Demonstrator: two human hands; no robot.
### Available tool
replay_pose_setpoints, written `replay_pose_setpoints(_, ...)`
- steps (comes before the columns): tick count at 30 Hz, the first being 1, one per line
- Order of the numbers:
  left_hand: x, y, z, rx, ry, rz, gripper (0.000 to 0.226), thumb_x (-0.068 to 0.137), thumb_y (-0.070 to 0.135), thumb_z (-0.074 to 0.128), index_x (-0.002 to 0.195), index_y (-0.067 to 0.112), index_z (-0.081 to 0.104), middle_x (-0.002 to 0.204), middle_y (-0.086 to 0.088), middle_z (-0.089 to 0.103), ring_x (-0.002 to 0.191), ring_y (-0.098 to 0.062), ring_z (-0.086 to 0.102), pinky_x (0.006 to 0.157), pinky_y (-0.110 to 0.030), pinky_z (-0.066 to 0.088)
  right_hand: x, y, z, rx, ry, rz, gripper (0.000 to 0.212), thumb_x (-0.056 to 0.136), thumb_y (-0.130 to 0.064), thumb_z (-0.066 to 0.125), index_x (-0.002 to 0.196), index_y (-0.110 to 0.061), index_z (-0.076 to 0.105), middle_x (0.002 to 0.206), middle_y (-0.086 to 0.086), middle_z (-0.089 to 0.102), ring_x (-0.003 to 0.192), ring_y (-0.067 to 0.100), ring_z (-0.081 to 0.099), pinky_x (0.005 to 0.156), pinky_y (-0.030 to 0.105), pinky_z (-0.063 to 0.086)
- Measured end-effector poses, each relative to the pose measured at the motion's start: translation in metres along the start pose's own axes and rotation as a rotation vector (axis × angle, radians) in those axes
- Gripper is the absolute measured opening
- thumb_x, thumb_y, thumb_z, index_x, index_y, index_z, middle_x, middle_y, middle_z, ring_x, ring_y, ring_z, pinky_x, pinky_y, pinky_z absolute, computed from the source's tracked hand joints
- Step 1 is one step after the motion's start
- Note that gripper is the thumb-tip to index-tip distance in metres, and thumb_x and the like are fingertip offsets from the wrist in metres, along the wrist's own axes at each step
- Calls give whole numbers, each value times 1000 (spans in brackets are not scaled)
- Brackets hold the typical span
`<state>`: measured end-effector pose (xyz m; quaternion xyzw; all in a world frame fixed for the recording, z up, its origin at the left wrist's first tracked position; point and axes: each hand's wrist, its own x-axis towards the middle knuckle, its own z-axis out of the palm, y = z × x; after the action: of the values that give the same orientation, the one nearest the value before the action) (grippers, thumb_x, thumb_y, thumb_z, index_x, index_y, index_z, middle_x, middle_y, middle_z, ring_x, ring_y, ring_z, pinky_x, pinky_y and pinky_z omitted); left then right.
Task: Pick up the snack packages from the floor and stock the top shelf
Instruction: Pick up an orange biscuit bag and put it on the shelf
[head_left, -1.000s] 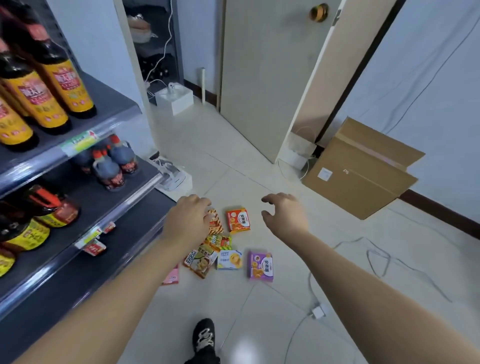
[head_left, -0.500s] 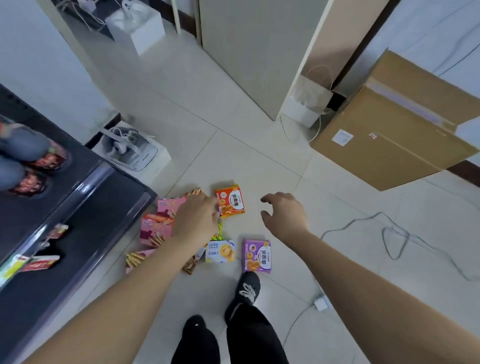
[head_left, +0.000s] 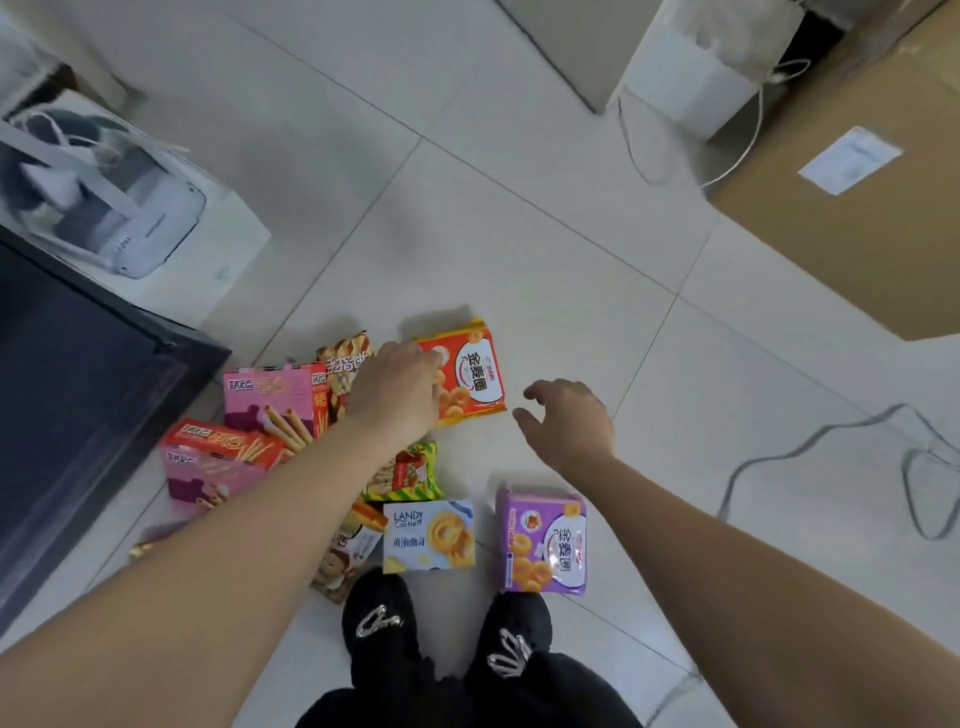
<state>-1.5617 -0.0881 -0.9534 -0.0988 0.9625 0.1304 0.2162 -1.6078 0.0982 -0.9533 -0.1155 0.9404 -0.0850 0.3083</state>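
Snack packages (head_left: 543, 540) lie scattered on floor (head_left: 519, 234) by the feet, none lifted. Left grip (head_left: 395, 389) covers orange packet (head_left: 475, 374) edge; clamped or not, cannot tell. Right grip (head_left: 566, 421) spread, empty, just beside it, likely to steady the far side.

Left hand (head_left: 395, 389) reaches far, palm down, fingers bent away, grip unclear. Right hand (head_left: 569, 423) just right of it, palm down, fingers spread, loosely curled, empty.

The left hand (head_left: 396, 391) has moved forward onto the orange packet (head_left: 477, 375), fingers covering its left edge.
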Motion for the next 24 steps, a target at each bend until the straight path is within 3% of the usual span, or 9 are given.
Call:
replay_pose_setpoints(4,62,-30,73,84,-102,-5,42,93,32,54,132,15,48,125,-11,51,120,-30,45,95,-45,46,62,14,74,77,-73,94,40,93,-44,52,123,-19,59,117,4,64,110,24,57,84,34,49)
replay_pose_setpoints(7,104,-45,119,95,-136,7,46,92,32,55,133,15,43,129,-13,45,121,-32,43,95,-47,45,101,19,116,265,-148,222,50,90,-42,58,127,-10,51,117,10,62,106,28,59,79,32,46)
replay_pose_setpoints(10,137,-53,150,73,-160,13,65,92,25,55,148,17,21,152,-16,23,139,-34,26,107,-48,34,130,21,145,695,-303,510,41,84,-31,68,111,-6,51,83,10,52,67,24,49,56,29,37)
replay_pose_setpoints(12,152,-55,160,9,-209,17,76,92,19,54,152,19,7,159,-13,8,145,-32,13,115,-46,23,146,21,158,954,-389,640,25,84,-20,71,96,-5,54,69,8,38,56,19,34,51,29,35)
replay_pose_setpoints(15,164,-60,166,-191,-275,-79,70,92,15,54,150,16,15,149,-17,31,136,-33,32,109,-41,32,161,19,171,1158,-297,658,22,84,-12,69,102,-4,59,69,8,50,57,19,44,57,31,43)
replay_pose_setpoints(18,155,-66,166,-422,-315,-200,43,96,20,51,138,15,41,135,-13,53,120,-31,52,97,-37,42,162,12,168,1240,-164,661,41,81,-9,66,119,-9,51,92,7,63,80,22,58,68,35,44)
replay_pose_setpoints(21,128,-64,152,-723,-232,-298,32,98,19,49,130,15,52,126,-7,61,111,-26,58,89,-32,47,150,3,149,1232,-14,618,62,84,-7,61,138,-21,34,104,4,62,90,21,62,73,37,52)
replay_pose_setpoints(24,93,-55,115,-875,-98,-331,30,99,22,47,128,20,55,113,-4,65,97,-22,62,79,-33,53,124,-14,109,1168,87,513,69,92,-19,60,149,-26,21,114,-3,57,100,21,63,81,42,57)
